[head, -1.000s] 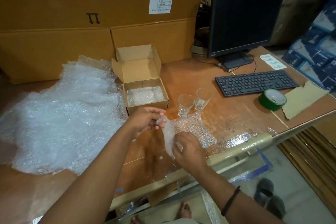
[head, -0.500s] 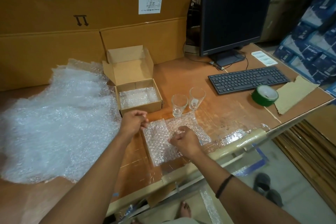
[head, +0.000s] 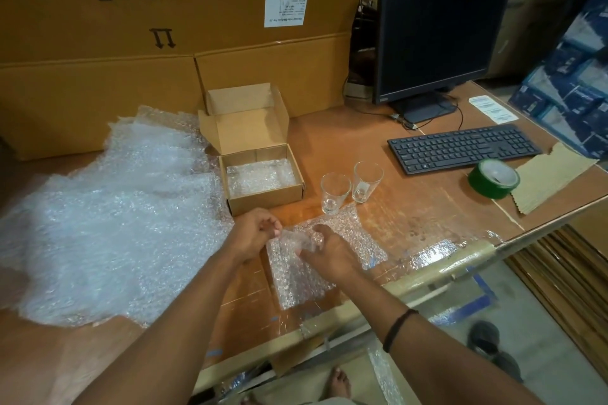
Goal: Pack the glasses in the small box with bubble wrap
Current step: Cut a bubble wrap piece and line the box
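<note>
Both hands are low over the sheet (head: 296, 286), which lies flat on the tabletop (head: 345, 141) close to its near edge. The left hand (head: 255, 233) has its fingers curled and pinches a raised, crumpled fold of that sheet. The right hand (head: 329, 251) meets it from the other side, fingers bent onto the same fold. Whether anything sits inside the fold I cannot tell, as it is all clear plastic. The glasses (head: 335, 189) stand bare and upright, side by side and almost touching, right at the sheet's far edge. The box (head: 266, 202) waits open just left of them, its floor already lined with wrap, and the big pile (head: 108, 214) spreads off to the left.

So wrapping looks barely begun, and here is the danger. The nearer glass stands at, maybe on, the sheet's far border, so one sharp tug on that fold could drag it and topple it into its neighbour. A careless reach over them could do the same. The sheet also lies near the tabletop's edge, so a glass rolled up loosely there could slip out and drop to the floor. Two thick bundles may crowd that box, too
</note>
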`<state>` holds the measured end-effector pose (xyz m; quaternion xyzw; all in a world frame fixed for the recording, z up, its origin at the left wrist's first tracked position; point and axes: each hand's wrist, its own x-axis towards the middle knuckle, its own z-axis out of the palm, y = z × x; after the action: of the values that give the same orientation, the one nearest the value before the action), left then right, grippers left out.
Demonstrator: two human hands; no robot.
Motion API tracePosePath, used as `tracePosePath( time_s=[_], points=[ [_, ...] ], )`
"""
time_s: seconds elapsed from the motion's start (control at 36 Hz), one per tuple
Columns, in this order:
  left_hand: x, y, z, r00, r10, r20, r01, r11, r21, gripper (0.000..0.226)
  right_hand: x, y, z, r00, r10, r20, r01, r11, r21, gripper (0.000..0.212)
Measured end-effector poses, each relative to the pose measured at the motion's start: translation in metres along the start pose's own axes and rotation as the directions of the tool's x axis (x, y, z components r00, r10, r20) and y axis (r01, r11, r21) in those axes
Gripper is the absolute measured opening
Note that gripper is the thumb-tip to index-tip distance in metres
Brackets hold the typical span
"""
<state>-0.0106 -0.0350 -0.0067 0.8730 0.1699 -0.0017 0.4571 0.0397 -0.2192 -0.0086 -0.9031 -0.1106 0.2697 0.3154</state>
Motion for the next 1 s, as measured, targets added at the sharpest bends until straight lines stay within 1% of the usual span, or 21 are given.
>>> tracePosePath(
  time_s=[0.06, 0.08, 0.17, 0.19, 0.25, 0.28, 0.33, 0.36, 0.42, 0.5, 0.56, 0.61, 0.67, 0.72, 0.75, 0.83, 0.86, 0.89, 0.94, 0.97, 1.0],
  points=[
    [-0.001, 0.003, -0.003, 1.0, 0.008, 0.017, -0.006, 0.992, -0.126, 0.016, 0.0, -0.003, -0.006, 0.999, -0.011, 0.05, 0.003, 0.986, 0.168, 0.058],
    [0.0, 0.005, -0.003, 1.0, 0.001, 0.021, 0.002, 0.984, -0.176, 0.015, 0.001, -0.003, -0.008, 0.998, -0.021, 0.066, 0.006, 0.976, 0.217, 0.049],
    [0.002, 0.006, -0.003, 1.0, 0.008, 0.03, -0.001, 0.968, -0.251, 0.016, 0.004, -0.001, -0.011, 0.996, -0.065, 0.068, 0.049, 0.974, 0.221, 0.011],
    [0.002, 0.005, -0.003, 0.999, 0.008, 0.031, 0.001, 0.967, -0.253, 0.016, 0.004, -0.001, -0.013, 0.995, -0.073, 0.061, 0.059, 0.976, 0.209, 0.006],
    [0.003, 0.002, -0.004, 1.0, 0.015, 0.028, -0.007, 0.967, -0.255, 0.014, 0.005, -0.004, -0.02, 0.995, -0.084, 0.044, 0.072, 0.973, 0.219, 0.009],
    [0.004, 0.0, -0.005, 0.999, 0.019, 0.033, -0.009, 0.964, -0.265, 0.018, 0.005, -0.005, -0.025, 0.996, -0.079, 0.051, 0.064, 0.965, 0.253, 0.009],
    [0.006, -0.004, -0.006, 0.998, 0.013, 0.057, 0.003, 0.965, -0.262, 0.04, 0.005, -0.003, -0.037, 0.996, -0.067, 0.067, 0.04, 0.94, 0.338, 0.011],
    [0.006, -0.005, -0.006, 0.998, 0.008, 0.06, 0.006, 0.974, -0.225, 0.049, 0.006, -0.001, -0.045, 0.997, -0.052, 0.059, 0.028, 0.938, 0.346, 0.01],
    [0.007, -0.006, -0.003, 1.0, 0.002, 0.031, 0.001, 0.995, -0.104, 0.057, 0.009, 0.005, -0.06, 1.0, -0.009, 0.005, 0.007, 0.954, 0.3, 0.006],
    [0.001, 0.004, 0.008, 0.998, 0.056, -0.023, -0.052, 0.99, 0.131, 0.051, 0.019, 0.021, -0.078, 0.992, 0.07, -0.104, -0.045, 0.975, 0.219, 0.009],
    [-0.007, 0.014, 0.021, 0.99, 0.142, 0.017, -0.139, 0.933, 0.333, 0.051, 0.027, 0.031, -0.083, 0.984, 0.088, -0.155, -0.068, 0.989, 0.132, 0.007],
    [-0.012, 0.019, 0.037, 0.981, 0.18, 0.069, -0.192, 0.873, 0.449, 0.058, 0.034, 0.039, -0.085, 0.982, 0.096, -0.161, -0.091, 0.995, 0.036, 0.011],
    [-0.013, 0.022, 0.05, 0.982, 0.152, 0.108, -0.186, 0.838, 0.512, 0.065, 0.034, 0.045, -0.082, 0.984, 0.1, -0.147, -0.11, 0.992, -0.063, 0.014],
    [-0.014, 0.021, 0.061, 0.985, 0.096, 0.14, -0.159, 0.809, 0.566, 0.067, 0.034, 0.053, -0.076, 0.983, 0.112, -0.146, -0.128, 0.986, -0.106, 0.011],
    [-0.014, 0.021, 0.064, 0.985, 0.072, 0.157, -0.153, 0.787, 0.597, 0.068, 0.034, 0.057, -0.073, 0.981, 0.102, -0.162, -0.122, 0.985, -0.118, 0.017],
    [-0.014, 0.014, 0.064, 0.984, 0.048, 0.173, -0.151, 0.743, 0.652, 0.068, 0.034, 0.067, -0.064, 0.963, 0.011, -0.271, -0.073, 0.972, -0.221, 0.059],
    [-0.014, 0.012, 0.062, 0.986, 0.06, 0.157, -0.149, 0.747, 0.648, 0.068, 0.032, 0.068, -0.062, 0.946, -0.04, -0.322, -0.051, 0.962, -0.269, 0.065],
    [-0.015, 0.011, 0.059, 0.988, 0.086, 0.132, -0.151, 0.751, 0.643, 0.069, 0.027, 0.068, -0.061, 0.923, -0.105, -0.37, -0.018, 0.949, -0.315, 0.064],
    [-0.018, 0.01, 0.056, 0.985, 0.155, 0.077, -0.169, 0.757, 0.632, 0.069, 0.019, 0.068, -0.058, 0.876, -0.25, -0.413, 0.084, 0.921, -0.38, 0.048],
    [-0.02, 0.009, 0.055, 0.981, 0.184, 0.059, -0.18, 0.759, 0.626, 0.068, 0.018, 0.07, -0.055, 0.861, -0.315, -0.399, 0.139, 0.901, -0.411, 0.04],
    [-0.021, 0.008, 0.055, 0.978, 0.198, 0.059, -0.191, 0.76, 0.621, 0.067, 0.016, 0.072, -0.053, 0.863, -0.36, -0.354, 0.182, 0.876, -0.447, 0.037]
  ],
)
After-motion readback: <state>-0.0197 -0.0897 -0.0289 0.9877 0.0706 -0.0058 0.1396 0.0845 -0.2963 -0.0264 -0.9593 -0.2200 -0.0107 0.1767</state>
